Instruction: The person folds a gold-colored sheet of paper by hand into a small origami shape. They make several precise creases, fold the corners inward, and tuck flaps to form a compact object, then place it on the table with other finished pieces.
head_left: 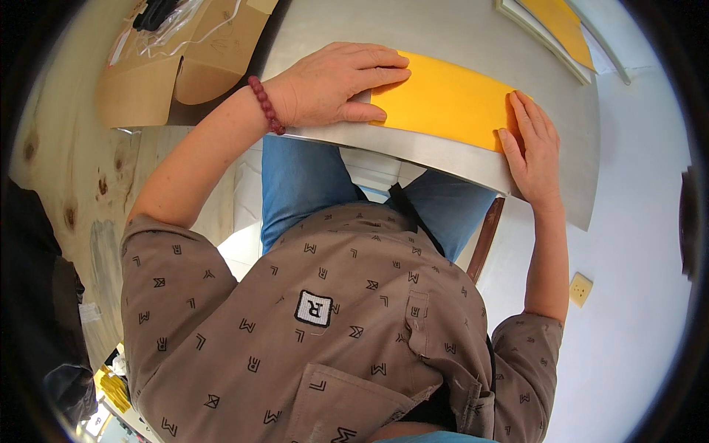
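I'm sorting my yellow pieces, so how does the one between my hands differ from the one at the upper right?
The near yellow piece has your left hand and right hand on its ends; the far yellow piece has no hand on it. The near one lies along the metal tabletop's front edge; the far one sits against a pale layer. Both look flat.

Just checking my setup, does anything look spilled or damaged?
Nothing stands out: the yellow sheet looks flat near the front edge of the grey table, with your left hand and right hand at its ends and no visible spill or tear.
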The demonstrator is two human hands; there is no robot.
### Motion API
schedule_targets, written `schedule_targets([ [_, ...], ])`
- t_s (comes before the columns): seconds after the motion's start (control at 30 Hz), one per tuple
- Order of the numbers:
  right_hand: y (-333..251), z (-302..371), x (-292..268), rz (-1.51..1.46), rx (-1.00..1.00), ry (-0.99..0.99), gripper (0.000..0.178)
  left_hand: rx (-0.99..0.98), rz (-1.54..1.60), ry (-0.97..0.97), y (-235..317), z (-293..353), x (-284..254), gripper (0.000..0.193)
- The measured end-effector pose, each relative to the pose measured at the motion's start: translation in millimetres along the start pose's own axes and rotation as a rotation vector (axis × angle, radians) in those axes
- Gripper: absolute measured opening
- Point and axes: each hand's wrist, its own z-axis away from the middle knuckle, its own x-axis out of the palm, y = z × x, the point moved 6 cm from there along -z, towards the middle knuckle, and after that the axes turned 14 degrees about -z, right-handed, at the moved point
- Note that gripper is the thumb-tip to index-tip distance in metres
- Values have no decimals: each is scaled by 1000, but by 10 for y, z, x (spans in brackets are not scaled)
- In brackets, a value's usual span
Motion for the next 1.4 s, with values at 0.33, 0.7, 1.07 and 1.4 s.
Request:
schedule_targets([
  [0.33, 19, 7, -37, -55, 27, -6, 58, -9, 10, -55, 32, -6, -65, 63],
  [0.7, -1065, -445, 414, -203, -110, -52, 70, 19, 83, -12, 79, -113, -219, 65],
  [1.07, -333, -188, 250, -155, 181, -19, 69, -34, 112, -81, 77, -144, -209, 63],
  [1.4, -78, -108, 143, -78, 246, 34, 66, 13, 1, -47, 167, -356, -467, 51],
])
